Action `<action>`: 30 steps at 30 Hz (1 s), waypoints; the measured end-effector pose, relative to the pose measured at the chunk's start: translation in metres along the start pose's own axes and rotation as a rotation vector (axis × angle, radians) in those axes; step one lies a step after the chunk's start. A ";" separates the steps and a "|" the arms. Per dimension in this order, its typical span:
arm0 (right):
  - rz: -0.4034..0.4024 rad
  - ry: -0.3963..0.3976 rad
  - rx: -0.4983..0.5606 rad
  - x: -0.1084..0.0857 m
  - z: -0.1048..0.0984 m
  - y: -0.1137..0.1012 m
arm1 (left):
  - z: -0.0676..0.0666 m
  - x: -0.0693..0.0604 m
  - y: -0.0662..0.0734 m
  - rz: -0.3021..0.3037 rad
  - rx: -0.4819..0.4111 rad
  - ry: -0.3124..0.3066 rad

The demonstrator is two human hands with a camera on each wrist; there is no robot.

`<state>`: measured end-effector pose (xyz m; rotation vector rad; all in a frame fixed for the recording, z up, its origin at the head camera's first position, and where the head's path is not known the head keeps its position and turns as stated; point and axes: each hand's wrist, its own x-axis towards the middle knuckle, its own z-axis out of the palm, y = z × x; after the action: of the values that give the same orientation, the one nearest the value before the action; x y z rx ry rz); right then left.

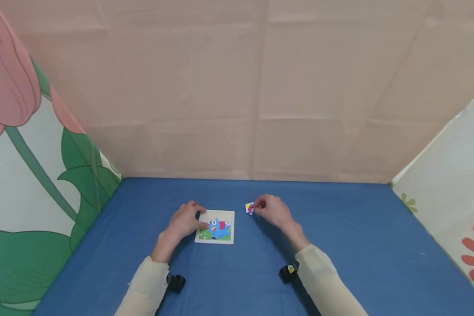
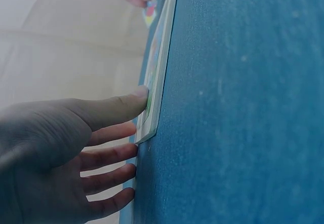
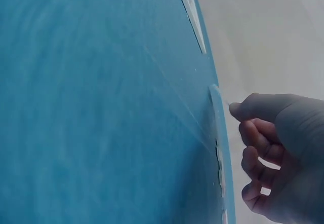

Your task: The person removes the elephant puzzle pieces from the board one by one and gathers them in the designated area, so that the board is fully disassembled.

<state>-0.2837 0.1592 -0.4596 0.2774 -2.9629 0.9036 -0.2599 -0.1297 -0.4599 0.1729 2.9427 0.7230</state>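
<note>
A square, pale-framed jigsaw puzzle (image 1: 216,241) lies on the blue table, with a blue cartoon figure on green in its picture. My left hand (image 1: 186,220) is at its left side. The thumb (image 2: 126,104) rests on the board while the other fingers extend, nearly straight, by its edge. To the right of the puzzle, my right hand (image 1: 274,210) pinches a small jigsaw piece (image 1: 249,208) of yellow, pink and blue between thumb and fingertips. In the right wrist view the fingers of the right hand (image 3: 283,148) are bent, and the piece is hard to make out.
Thin white-edged flat pieces (image 3: 220,168) lie on the blue tabletop (image 1: 237,281) beneath the right hand. A beige cloth wall (image 1: 256,109) rises behind the table. Printed floral panels stand at the left (image 1: 35,175) and right (image 1: 450,197).
</note>
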 end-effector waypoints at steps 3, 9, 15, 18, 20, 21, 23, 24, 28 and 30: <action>0.006 -0.012 -0.044 -0.002 -0.004 0.000 | 0.000 0.000 0.000 0.005 0.001 0.002; 0.009 -0.041 -0.098 -0.003 -0.005 0.002 | -0.001 -0.001 0.000 0.008 0.003 0.004; 0.029 -0.057 -0.079 -0.003 -0.006 0.006 | -0.001 -0.001 0.001 0.006 0.005 -0.001; 0.037 -0.043 -0.050 -0.004 -0.008 0.008 | -0.001 0.000 0.001 0.004 0.005 -0.002; 0.035 -0.031 -0.032 -0.004 -0.010 0.008 | -0.001 0.000 0.001 0.002 0.004 -0.001; 0.034 -0.026 -0.022 -0.005 -0.010 0.008 | -0.001 0.000 0.001 0.001 0.003 -0.001; 0.027 -0.022 -0.010 -0.005 -0.011 0.007 | -0.001 0.000 0.001 0.000 0.002 -0.002; 0.026 -0.021 -0.004 -0.005 -0.011 0.007 | -0.001 0.000 0.002 -0.001 0.000 -0.001; 0.021 -0.005 0.027 -0.006 -0.010 0.004 | -0.001 -0.001 0.002 0.001 -0.008 -0.001; 0.014 0.002 0.050 -0.007 -0.008 0.002 | -0.002 -0.001 0.002 0.002 -0.011 -0.002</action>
<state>-0.2775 0.1666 -0.4551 0.2577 -2.9477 0.9796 -0.2585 -0.1291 -0.4574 0.1755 2.9362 0.7384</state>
